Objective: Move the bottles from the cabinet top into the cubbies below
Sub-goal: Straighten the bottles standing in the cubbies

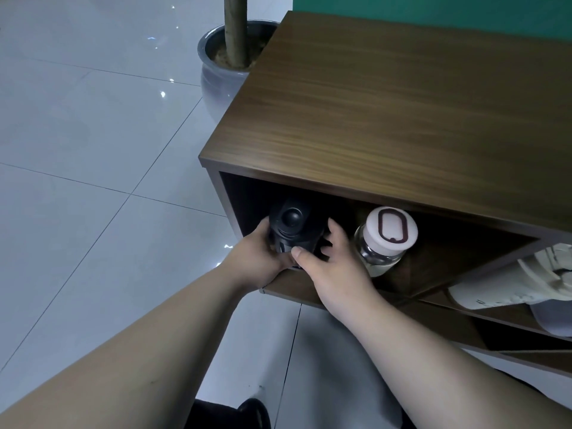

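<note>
1. Bare arms reach in from the bottom edge, and their upper parts are cut off.
2. The left hand (258, 253) curls around the black bottle (292, 226) and squeezes its left side.
3. The right hand (328, 264) has spread fingers; its thumb presses the bottle's front, the other fingers are just beside it.
4. The black bottle sits at the mouth of the dark left cubby (244, 199), its bottom hidden.
5. A clear bottle (385, 238) with a white cap stands beside it, partly behind the right hand.
6. The cabinet top (402, 103) is cut off at the right.
</note>
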